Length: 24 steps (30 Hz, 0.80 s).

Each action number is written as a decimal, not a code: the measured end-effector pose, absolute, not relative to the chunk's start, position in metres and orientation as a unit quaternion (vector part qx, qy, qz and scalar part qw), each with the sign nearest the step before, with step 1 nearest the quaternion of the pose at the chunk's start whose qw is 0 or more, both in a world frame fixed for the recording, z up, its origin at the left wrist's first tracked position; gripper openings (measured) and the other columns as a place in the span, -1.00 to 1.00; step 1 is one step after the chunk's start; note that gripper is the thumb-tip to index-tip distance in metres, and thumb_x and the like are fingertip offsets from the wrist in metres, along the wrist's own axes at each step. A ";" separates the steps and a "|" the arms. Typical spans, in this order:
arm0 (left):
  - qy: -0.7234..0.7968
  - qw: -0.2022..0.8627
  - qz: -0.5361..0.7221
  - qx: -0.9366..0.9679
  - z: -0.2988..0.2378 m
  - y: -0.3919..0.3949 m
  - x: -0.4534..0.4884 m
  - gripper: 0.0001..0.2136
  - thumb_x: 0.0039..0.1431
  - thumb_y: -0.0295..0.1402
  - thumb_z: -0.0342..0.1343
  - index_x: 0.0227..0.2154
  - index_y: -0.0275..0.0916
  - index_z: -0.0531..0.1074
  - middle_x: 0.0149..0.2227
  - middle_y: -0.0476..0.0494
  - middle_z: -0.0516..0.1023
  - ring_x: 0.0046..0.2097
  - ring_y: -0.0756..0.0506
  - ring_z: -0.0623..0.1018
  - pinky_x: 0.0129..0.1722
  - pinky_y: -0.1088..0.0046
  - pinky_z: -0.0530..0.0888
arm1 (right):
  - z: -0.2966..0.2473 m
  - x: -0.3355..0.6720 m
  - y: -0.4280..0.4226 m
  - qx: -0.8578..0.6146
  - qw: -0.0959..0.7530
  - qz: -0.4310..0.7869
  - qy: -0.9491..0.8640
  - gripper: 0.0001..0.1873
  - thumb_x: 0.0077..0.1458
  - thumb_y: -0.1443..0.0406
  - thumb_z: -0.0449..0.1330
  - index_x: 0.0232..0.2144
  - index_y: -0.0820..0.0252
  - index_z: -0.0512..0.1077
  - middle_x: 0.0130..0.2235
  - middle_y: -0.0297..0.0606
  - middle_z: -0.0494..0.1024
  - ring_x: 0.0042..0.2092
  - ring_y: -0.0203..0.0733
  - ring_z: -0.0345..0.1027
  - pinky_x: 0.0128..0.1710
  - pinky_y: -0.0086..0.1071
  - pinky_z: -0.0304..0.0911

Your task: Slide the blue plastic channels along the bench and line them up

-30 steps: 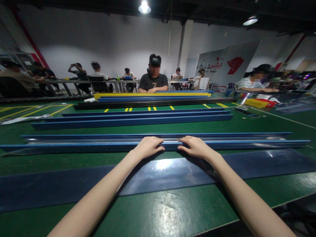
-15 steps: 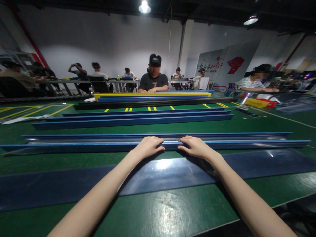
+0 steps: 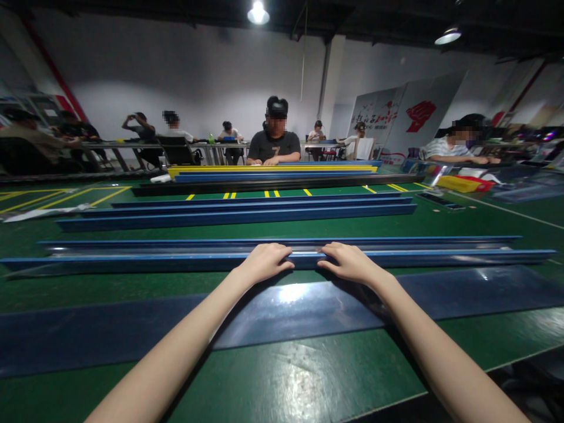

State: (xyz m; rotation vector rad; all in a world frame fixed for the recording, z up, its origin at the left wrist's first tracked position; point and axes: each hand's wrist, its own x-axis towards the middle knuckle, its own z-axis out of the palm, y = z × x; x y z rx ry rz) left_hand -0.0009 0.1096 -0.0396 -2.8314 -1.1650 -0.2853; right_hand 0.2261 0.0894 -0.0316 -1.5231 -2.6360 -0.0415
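Note:
A long blue channel rail (image 3: 132,258) lies across the green table in front of me. My left hand (image 3: 264,262) and my right hand (image 3: 348,262) rest side by side on its near edge at the middle, fingers curled over the rim and gripping it. A flat dark blue strip (image 3: 462,291) lies on the table just in front of the rail, under my forearms.
More blue rails (image 3: 238,214) lie parallel farther back, then a black one (image 3: 273,185) and a stack of yellow and blue ones (image 3: 273,171). A person in a dark shirt (image 3: 274,144) sits opposite; others sit at tables behind. A yellow and red tray (image 3: 465,184) stands at the right.

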 end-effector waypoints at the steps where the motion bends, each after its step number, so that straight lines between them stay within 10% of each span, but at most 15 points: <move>1: -0.378 0.034 -0.093 -0.920 -0.039 0.109 -0.001 -0.81 0.13 -0.21 -0.05 -0.33 -0.20 0.35 -0.26 -0.10 0.48 -0.21 -0.11 0.47 -0.32 0.46 0.33 | -0.032 0.226 0.090 -0.499 0.050 -0.014 -0.865 -0.63 0.12 0.13 -0.05 -0.15 0.19 0.37 -0.17 -0.15 0.46 -0.11 -0.13 0.29 -0.20 -0.40 0.13; 24: -0.427 0.050 -0.093 -0.898 -0.039 0.109 -0.001 -0.73 0.07 -0.10 0.00 -0.37 -0.21 0.24 -0.37 -0.09 0.50 -0.31 -0.15 0.50 -0.45 0.47 0.27 | -0.034 0.227 0.090 -0.494 0.052 -0.025 -0.867 -0.63 0.12 0.14 -0.06 -0.14 0.20 0.37 -0.17 -0.15 0.46 -0.12 -0.12 0.30 -0.22 -0.40 0.13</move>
